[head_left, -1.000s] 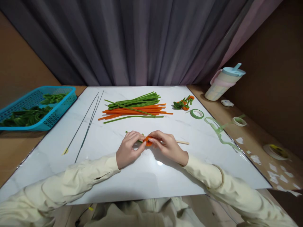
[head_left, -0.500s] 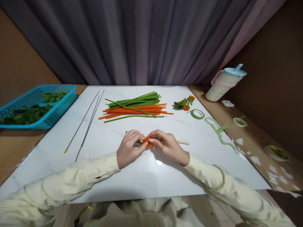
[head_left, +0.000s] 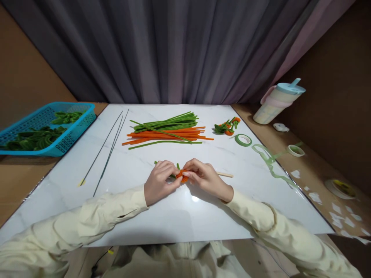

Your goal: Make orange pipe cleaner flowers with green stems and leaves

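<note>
Between my two hands is a small coiled orange pipe-cleaner flower (head_left: 182, 176), with a bit of green showing at its top. My left hand (head_left: 162, 181) pinches it from the left, fingers closed. From the right, my right hand (head_left: 206, 178) pinches the same flower between thumb and fingers. A pale wooden stick (head_left: 225, 175) lies on the table, partly hidden behind my right hand. Behind my left hand a green pipe cleaner (head_left: 155, 162) shows in part. Further back lie bundles of green pipe cleaners (head_left: 168, 122) and orange pipe cleaners (head_left: 165, 134).
Finished-looking orange and green flowers (head_left: 228, 126) lie at the back right, near a roll of green tape (head_left: 243, 140). Thin dark wires (head_left: 108, 154) lie on the left. A blue basket (head_left: 75, 131) holds green pieces. A tumbler (head_left: 278, 101) stands at right.
The orange flower has turned slightly between my fingers, and a green tip now shows above it. My hands stay in nearly the same place. The view has shifted a little.
</note>
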The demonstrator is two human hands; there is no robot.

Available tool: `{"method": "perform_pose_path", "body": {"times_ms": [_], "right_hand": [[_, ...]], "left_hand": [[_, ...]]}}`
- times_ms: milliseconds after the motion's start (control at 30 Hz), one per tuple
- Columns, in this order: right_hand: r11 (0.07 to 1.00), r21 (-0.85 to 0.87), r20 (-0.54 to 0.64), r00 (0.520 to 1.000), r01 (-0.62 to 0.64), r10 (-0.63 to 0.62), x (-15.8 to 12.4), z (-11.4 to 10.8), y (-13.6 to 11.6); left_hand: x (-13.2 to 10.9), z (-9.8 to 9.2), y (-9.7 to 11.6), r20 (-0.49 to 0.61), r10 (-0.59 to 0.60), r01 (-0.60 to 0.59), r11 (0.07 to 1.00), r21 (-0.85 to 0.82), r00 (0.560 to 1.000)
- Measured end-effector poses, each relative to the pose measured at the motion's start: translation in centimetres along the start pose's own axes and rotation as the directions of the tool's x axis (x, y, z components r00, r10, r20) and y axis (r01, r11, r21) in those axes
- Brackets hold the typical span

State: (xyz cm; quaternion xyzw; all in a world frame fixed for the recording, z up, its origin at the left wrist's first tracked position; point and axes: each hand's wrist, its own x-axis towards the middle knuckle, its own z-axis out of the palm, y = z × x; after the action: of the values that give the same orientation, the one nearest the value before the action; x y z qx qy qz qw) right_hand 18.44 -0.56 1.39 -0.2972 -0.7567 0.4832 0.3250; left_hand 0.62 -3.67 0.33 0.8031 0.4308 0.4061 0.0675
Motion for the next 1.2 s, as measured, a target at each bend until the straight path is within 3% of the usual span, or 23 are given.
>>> {"method": "perform_pose_path", "body": {"times_ms": [333,600,900,1200], "right_hand": [[1.0,-0.002,0.016,1.0,-0.016,0.016,0.04,-0.21,-0.23],[0.988,-0.14,0.029,0.998,0.06,-0.056,-0.03,-0.33,-0.21],[0.992,-0.119,0.023,0.999,0.046,-0.044,-0.01,-0.35,-0.33],[0.998,-0.064,0.015,1.0,0.009,-0.008,0.03,-0.92,-0.58]], "left_hand": [[-0.22,0.02,-0.26,0.036,0.009,-0.008,1.0,-0.006,0.999],[-0.13,0.0,-0.22,0.056,0.033,-0.031,0.999,-0.044,0.998],[-0.26,0.0,-0.44,0.095,0.068,-0.058,0.993,-0.102,0.993],[0.05,-0.24,-0.21,0.089,-0.01,0.026,0.982,-0.185,0.996]]}}
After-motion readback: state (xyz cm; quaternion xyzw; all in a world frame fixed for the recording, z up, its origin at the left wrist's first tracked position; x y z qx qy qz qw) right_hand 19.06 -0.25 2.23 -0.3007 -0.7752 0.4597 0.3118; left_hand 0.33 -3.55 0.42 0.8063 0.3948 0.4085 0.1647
